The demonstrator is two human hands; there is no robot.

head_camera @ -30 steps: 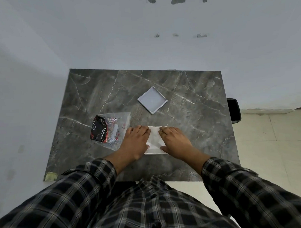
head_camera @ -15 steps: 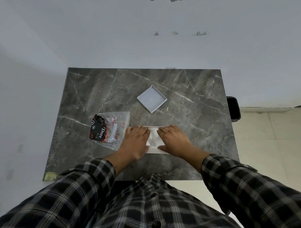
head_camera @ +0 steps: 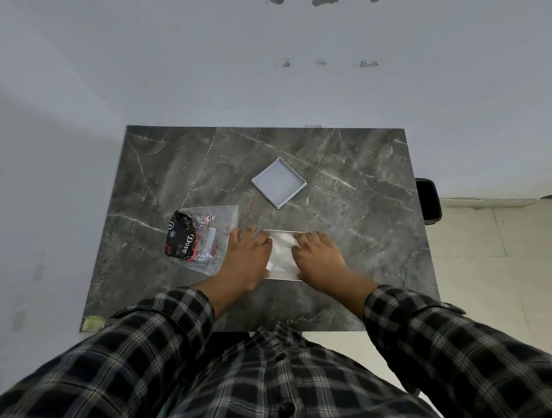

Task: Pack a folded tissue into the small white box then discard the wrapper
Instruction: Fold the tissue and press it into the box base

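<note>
A white tissue [head_camera: 282, 254] lies in what looks like a shallow white box [head_camera: 285, 230] near the table's front middle; only the box's thin far and near rims show. My left hand [head_camera: 246, 260] rests flat on the tissue's left side and my right hand [head_camera: 318, 259] on its right side, fingers spread and pressing down. A second small white square box part [head_camera: 278, 182] lies open and apart, further back. A clear plastic wrapper [head_camera: 228, 216] with a black Dove pack [head_camera: 182, 240] on it lies just left of my left hand.
The dark marble table [head_camera: 362, 205] stands against a pale wall. A black bin [head_camera: 429, 200] sits on the floor off the table's right edge. A small yellowish patch [head_camera: 92, 323] marks the table's front left corner.
The tissue has been pressed flatter between my hands, and the box's far rim now shows. Both hands stay almost where they were.
</note>
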